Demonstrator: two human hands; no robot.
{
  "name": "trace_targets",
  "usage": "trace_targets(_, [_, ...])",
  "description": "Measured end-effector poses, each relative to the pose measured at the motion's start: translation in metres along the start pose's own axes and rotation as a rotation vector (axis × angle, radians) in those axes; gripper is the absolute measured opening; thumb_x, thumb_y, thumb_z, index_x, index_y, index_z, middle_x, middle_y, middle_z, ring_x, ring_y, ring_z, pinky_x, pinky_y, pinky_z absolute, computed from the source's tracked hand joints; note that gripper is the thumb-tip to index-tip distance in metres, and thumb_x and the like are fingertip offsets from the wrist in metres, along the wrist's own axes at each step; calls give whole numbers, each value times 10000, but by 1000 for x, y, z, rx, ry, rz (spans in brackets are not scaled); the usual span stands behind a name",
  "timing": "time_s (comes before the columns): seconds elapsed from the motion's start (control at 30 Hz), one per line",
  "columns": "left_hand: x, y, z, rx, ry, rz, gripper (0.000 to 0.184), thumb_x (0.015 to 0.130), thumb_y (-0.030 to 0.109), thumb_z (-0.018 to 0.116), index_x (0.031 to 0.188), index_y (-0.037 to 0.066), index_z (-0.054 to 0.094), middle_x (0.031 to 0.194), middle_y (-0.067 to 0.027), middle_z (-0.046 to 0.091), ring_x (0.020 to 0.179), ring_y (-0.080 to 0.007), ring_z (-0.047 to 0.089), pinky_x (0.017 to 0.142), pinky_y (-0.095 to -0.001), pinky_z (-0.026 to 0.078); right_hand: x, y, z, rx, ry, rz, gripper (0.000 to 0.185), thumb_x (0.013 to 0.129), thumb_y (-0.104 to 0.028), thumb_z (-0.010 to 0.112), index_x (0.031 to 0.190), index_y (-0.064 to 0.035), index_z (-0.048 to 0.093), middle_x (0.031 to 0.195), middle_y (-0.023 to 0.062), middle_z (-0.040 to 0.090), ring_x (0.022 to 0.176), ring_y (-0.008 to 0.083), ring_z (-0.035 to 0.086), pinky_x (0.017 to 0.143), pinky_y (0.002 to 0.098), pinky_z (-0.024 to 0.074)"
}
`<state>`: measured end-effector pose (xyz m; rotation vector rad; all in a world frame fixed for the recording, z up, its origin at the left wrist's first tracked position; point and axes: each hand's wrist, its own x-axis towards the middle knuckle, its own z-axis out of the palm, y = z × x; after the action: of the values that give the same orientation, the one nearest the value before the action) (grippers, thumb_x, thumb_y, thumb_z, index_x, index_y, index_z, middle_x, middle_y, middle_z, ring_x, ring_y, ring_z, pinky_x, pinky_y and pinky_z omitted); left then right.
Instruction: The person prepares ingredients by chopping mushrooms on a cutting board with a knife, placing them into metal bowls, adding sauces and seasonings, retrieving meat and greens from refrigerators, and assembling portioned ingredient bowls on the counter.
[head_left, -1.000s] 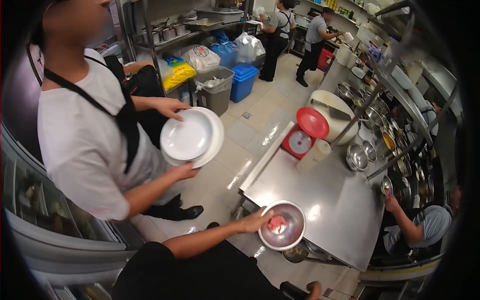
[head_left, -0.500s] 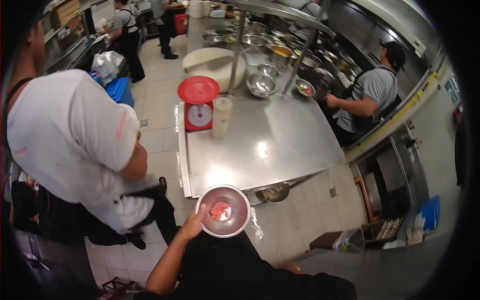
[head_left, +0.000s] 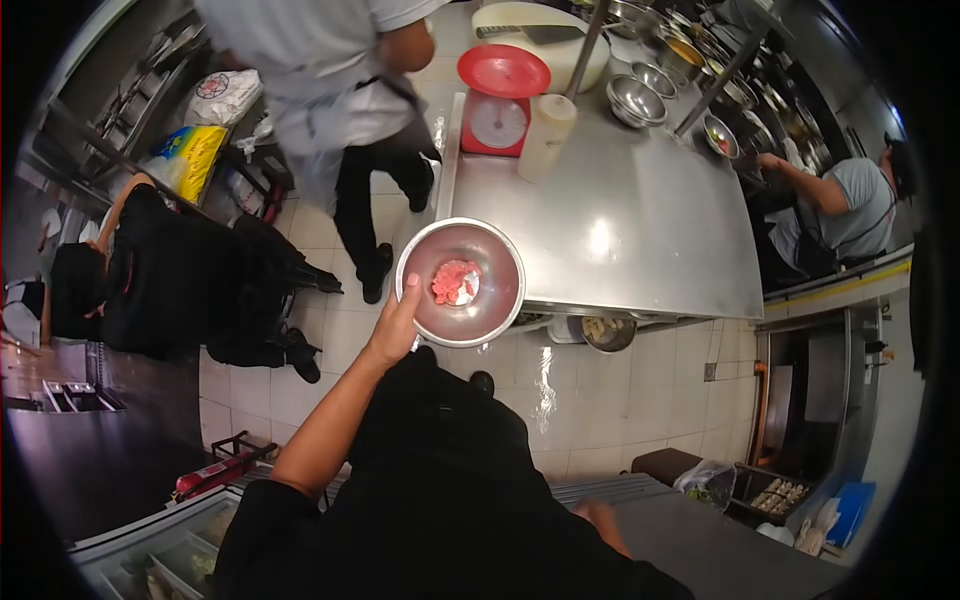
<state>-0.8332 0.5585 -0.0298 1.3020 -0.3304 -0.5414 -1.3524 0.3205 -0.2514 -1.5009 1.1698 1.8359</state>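
Note:
My left hand (head_left: 398,325) is closed on the rim of a steel mixing bowl (head_left: 497,308), with the thumb over the inside edge and the fingers hidden beneath. A small clump of pinkish-red food, looking like raw meat (head_left: 452,282), lies at the bottom of the bowl. The bowl is held in front of my body, its far side overlapping the near corner of the steel table. Low by my side, my right hand (head_left: 602,522) is blurred and partly hidden, close to the grey counter at lower right; its fingers cannot be made out.
The steel table (head_left: 640,230) carries a red scale (head_left: 497,125), a plastic bottle (head_left: 548,138) and steel bowls (head_left: 637,102). A person in white (head_left: 340,120) walks past at left; another in black (head_left: 180,265) bends at a shelf. A person in grey (head_left: 848,200) works at right.
My view has turned downward and left. The bowl stays in my left hand. The person in white has moved farther ahead along the table's left side, and a person in black shows more fully.

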Motion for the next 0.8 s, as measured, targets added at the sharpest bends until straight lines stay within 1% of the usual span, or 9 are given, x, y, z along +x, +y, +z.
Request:
trace_targets(0.13, [16, -15, -41, 18, 116, 127, 490, 1029, 339, 290, 1344, -31, 353, 1287, -129, 463, 1185, -193, 434, 1029, -314, 330, -192, -91, -133, 434, 211, -871, 214, 933, -140, 520, 1084, -22, 616, 775, 58, 661, 687, 139, 628, 564, 257, 485])
trace_targets(0.2, [27, -18, -65, 22, 143, 155, 497, 1024, 358, 296, 1334, -28, 348, 1281, -145, 461, 1185, -207, 431, 1021, -320, 332, -342, -180, -155, 412, 450, -1148, 212, 952, -126, 497, 1091, -10, 607, 812, 46, 661, 718, 103, 613, 586, 245, 484])
trace_targets(0.27, [36, -19, -91, 98, 208, 116, 509, 1017, 380, 305, 1327, -23, 334, 1275, -163, 456, 1186, -220, 429, 1010, -330, 336, -401, -267, -157, 522, 609, -1405, 209, 940, -91, 491, 1097, 0, 595, 880, 60, 664, 779, 111, 617, 656, 258, 500])
trace_targets(0.33, [45, -16, -118, 105, 260, 132, 515, 1011, 395, 309, 1319, -17, 325, 1261, -182, 456, 1176, -244, 438, 1003, -346, 337, -435, -366, -158, 369, 882, -1587, 235, 897, -87, 509, 1096, 18, 576, 948, 137, 666, 826, 240, 647, 734, 322, 500])
trace_targets(0.47, [64, -2, -190, 185, 337, 193, 519, 1007, 394, 309, 1326, -15, 320, 1246, -207, 458, 1168, -284, 446, 1004, -369, 334, -452, -532, -173, -4, 1191, -1541, 347, 810, 18, 463, 1147, 18, 546, 1082, 250, 601, 1040, 382, 583, 858, 404, 481])
trace_targets(0.5, [68, 6, -209, 218, 330, 190, 520, 1006, 394, 310, 1329, -13, 318, 1249, -210, 458, 1170, -289, 449, 1003, -374, 337, -439, -569, -177, 2, 1243, -1628, 368, 797, 28, 450, 1150, -1, 551, 1098, 248, 599, 1035, 399, 577, 865, 411, 473])
trace_targets(0.6, [74, 22, -258, 233, 374, 160, 524, 1004, 399, 310, 1341, -3, 306, 1244, -213, 471, 1156, -300, 470, 994, -383, 350, -460, -630, -169, -155, 946, -1666, 317, 803, 16, 476, 1103, 6, 578, 1021, 232, 634, 948, 389, 620, 844, 396, 487])
trace_targets(0.7, [82, 40, -305, 275, 476, 184, 541, 1001, 415, 303, 1365, 16, 272, 1213, -213, 515, 1108, -302, 525, 966, -382, 383, -490, -669, -171, -53, 1149, -1643, 268, 843, -43, 513, 1099, -11, 586, 1000, 228, 642, 945, 357, 637, 815, 379, 498])
trace_targets(0.8, [90, 59, -334, 160, 492, 80, 535, 1008, 426, 299, 1323, -5, 335, 1217, -176, 486, 1140, -234, 460, 1002, -340, 345, -509, -712, -166, -268, 1217, -1572, 201, 851, -98, 540, 1016, 6, 589, 864, 282, 604, 803, 431, 610, 717, 437, 488])
